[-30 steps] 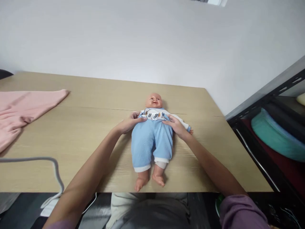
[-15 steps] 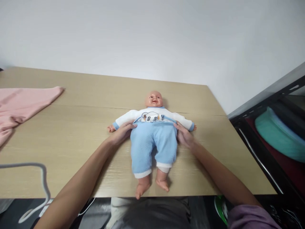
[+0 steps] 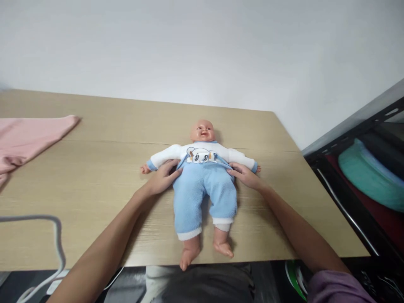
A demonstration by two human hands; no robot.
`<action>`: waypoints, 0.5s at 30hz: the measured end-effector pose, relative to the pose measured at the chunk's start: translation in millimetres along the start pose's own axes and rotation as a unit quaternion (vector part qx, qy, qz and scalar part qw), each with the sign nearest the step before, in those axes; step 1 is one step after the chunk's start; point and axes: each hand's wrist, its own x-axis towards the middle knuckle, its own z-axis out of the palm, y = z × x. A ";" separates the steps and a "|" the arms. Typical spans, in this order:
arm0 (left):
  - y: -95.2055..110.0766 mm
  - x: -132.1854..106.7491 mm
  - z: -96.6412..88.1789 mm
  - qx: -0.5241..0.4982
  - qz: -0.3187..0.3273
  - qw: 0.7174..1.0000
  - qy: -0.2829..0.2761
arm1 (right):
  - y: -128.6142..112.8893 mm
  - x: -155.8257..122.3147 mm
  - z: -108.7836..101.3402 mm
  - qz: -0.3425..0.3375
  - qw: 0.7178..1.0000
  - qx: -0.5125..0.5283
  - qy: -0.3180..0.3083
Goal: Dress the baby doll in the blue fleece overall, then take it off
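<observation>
A baby doll (image 3: 203, 130) lies on its back on the wooden table (image 3: 110, 176), head toward the wall and feet at the near edge. It wears a white top (image 3: 167, 155) with blue cuffs and a bear face on the chest, and fuzzy light-blue pants (image 3: 191, 198) with white hems. My left hand (image 3: 164, 176) grips the pants at one side of the waist, thumb on top. At the other side, my right hand (image 3: 248, 174) pinches the waistband edge. The undersides of both hands' grips are partly hidden.
Pink cloth (image 3: 28, 136) is spread at the table's left. A grey-white cable (image 3: 57, 235) curves over the near left edge. To the right stands a black metal rack (image 3: 334, 189) holding a teal item (image 3: 368, 174).
The doll's leg on the right has swung outward, widening the gap between the feet. Both hands stay at the waist, with my right hand's fingers shifted slightly toward the middle.
</observation>
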 end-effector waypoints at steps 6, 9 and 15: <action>-10.2 -0.8 -11.3 0.076 0.051 0.994 -0.063 | -5.1 -7.4 -9.5 0.014 0.995 0.028 -0.098; -10.5 -2.2 -7.9 -0.019 0.020 0.998 -0.058 | -6.1 -9.2 -3.3 0.035 0.989 0.097 -0.102; -2.0 -0.3 13.6 -0.328 -0.070 0.942 0.019 | -5.5 -9.1 30.4 0.113 0.928 0.353 0.036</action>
